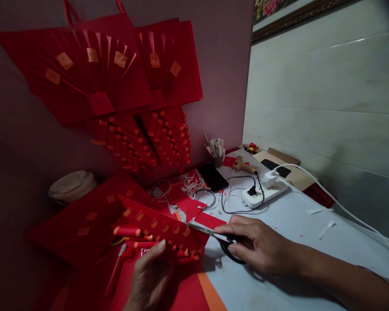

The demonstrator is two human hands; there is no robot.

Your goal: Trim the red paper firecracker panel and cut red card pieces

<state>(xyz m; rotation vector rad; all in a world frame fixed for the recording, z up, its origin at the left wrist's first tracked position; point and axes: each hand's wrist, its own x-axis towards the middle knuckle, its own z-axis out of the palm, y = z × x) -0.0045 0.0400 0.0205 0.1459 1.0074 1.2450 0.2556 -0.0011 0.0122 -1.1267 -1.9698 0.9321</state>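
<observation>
Left hand [151, 273] holds red paper [160, 229] | right hand [262, 244] grips scissors [214, 234], blades by paper's edge | hands apart | keep paper taut, snips clear of rolls [127, 231]

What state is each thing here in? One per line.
Scissors: gripped in the right hand, blades by the card
Card: tilted up in the left hand
Phone: lying flat, screen dark
Power strip: two plugs in
Glue gun: lying down
Cup: upright
Fans: spread open
</observation>
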